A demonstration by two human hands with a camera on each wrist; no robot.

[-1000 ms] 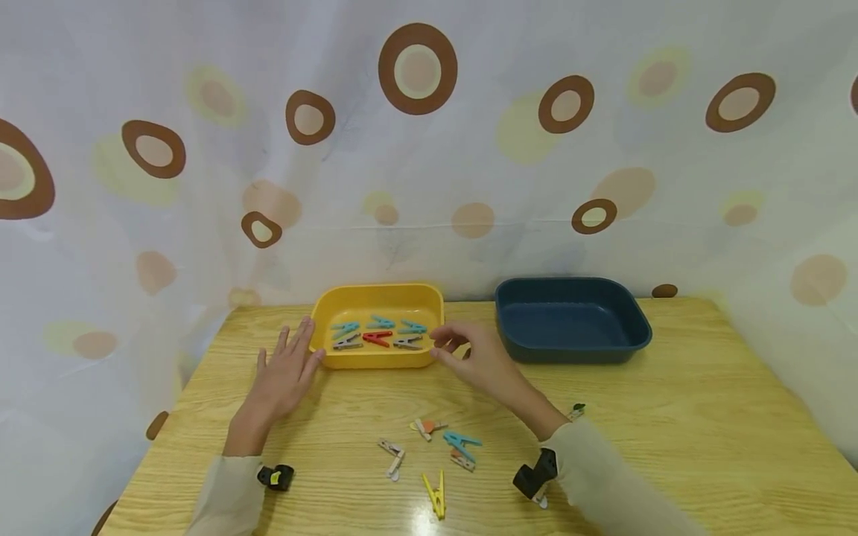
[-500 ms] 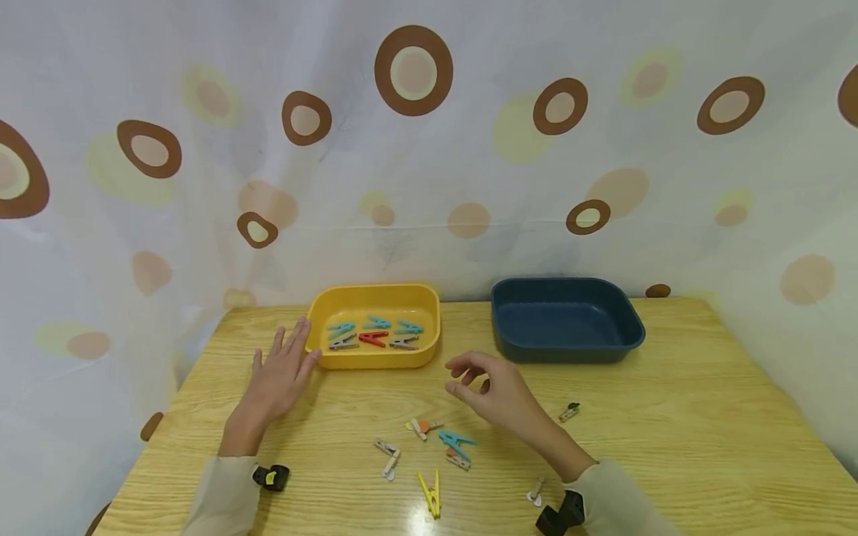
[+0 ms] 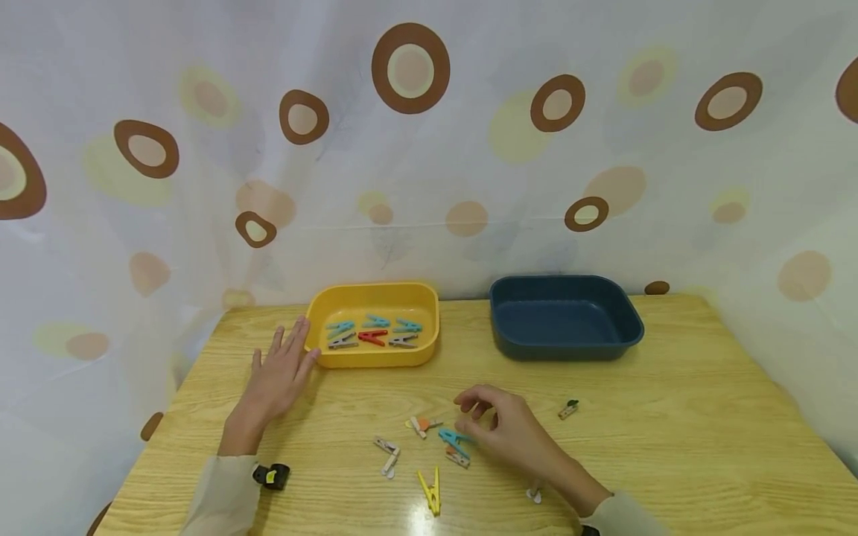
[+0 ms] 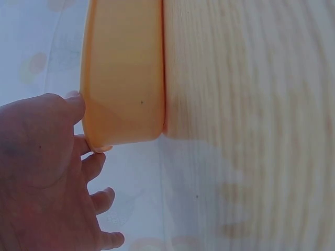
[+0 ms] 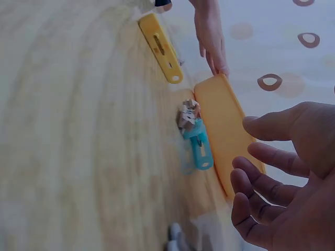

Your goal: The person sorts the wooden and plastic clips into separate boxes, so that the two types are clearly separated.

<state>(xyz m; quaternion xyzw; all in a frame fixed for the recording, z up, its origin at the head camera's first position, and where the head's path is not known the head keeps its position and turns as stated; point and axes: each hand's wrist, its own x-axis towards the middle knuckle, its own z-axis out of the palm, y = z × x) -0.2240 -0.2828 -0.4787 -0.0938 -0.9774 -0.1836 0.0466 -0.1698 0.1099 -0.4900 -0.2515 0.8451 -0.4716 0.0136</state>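
Note:
My left hand [image 3: 276, 383] rests with extended fingers at the left rim of the yellow tray [image 3: 375, 359]; the left wrist view shows its fingertips at the tray [image 4: 125, 68] edge. Inside that tray lie three light-blue clothespins, a red clothespin [image 3: 372, 338] and two grey ones. My right hand [image 3: 512, 428] hovers with loosely bent fingers just over a blue clothespin [image 3: 447, 434], thumb overlapping its right end in the head view. The right wrist view shows a gap between the fingers and this clothespin [image 5: 203, 154]. Under it sits a wooden clothespin [image 3: 458, 458].
A yellow clothespin [image 3: 434, 500] lies near the front. Left of the blue one are wooden clothespins [image 3: 386, 447] with small decorations. Another wooden clothespin with a green top [image 3: 568, 411] is at right, one [image 3: 534, 495] by the right forearm. A dark blue tray [image 3: 570, 351] stands at back right.
My right hand has left the yellow tray's right side and come down and toward the front, over the blue clothespin. The left hand has stayed at the tray's rim.

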